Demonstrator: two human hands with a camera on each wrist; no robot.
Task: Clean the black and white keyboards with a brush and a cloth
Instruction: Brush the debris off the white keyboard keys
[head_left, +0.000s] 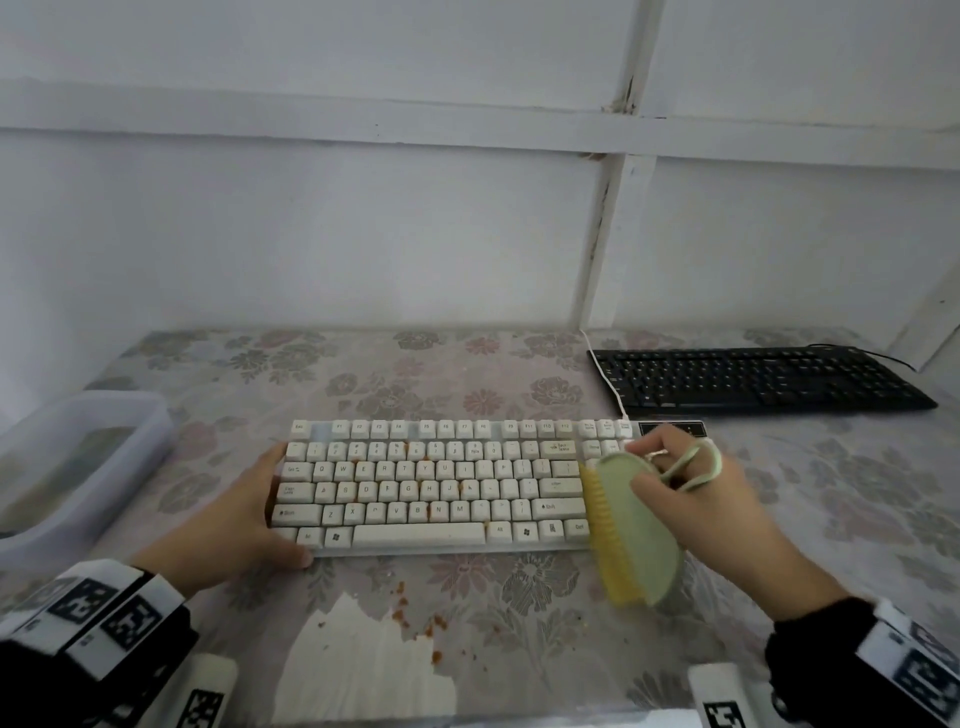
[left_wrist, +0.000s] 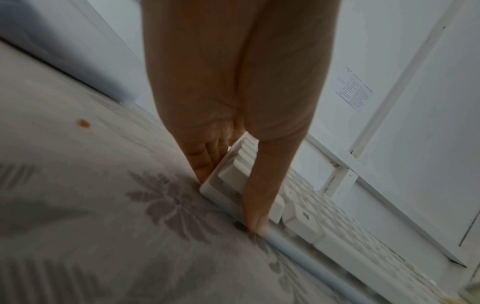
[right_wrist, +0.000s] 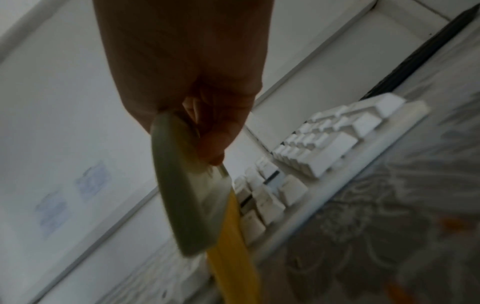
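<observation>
While the left hand (head_left: 244, 512) clasps the nine o'clock end of the white keyboard (head_left: 436, 486), its thumb lies along the near edge and its fingers (left_wrist: 207, 158) curl against the end wall, as the left wrist view shows. At the three o'clock end the right hand (head_left: 696, 499) grips a brush (head_left: 636, 530) with a pale green back and yellow bristles; the fingers (right_wrist: 215, 139) wrap its top, and a thin pale loop crosses the knuckles. Turned on edge, the brush has its bristles facing nine o'clock and meeting the right-hand keys of the white keyboard, though blur hides the exact contact.

Lying flat at the centre of the worktop (head_left: 831, 493), which wears a flowered covering, the white keyboard carries orange-brown specks among its keys. More orange crumbs (head_left: 415, 621) lie scattered toward six o'clock of it, beside a white patch on the covering. A white cable (head_left: 605, 376) runs from its far right corner toward twelve o'clock. Well apart at two o'clock, the black keyboard (head_left: 753, 379) rests near the wall (head_left: 363, 234). At nine o'clock stands a clear plastic tub (head_left: 78, 462); what it holds cannot be told.
</observation>
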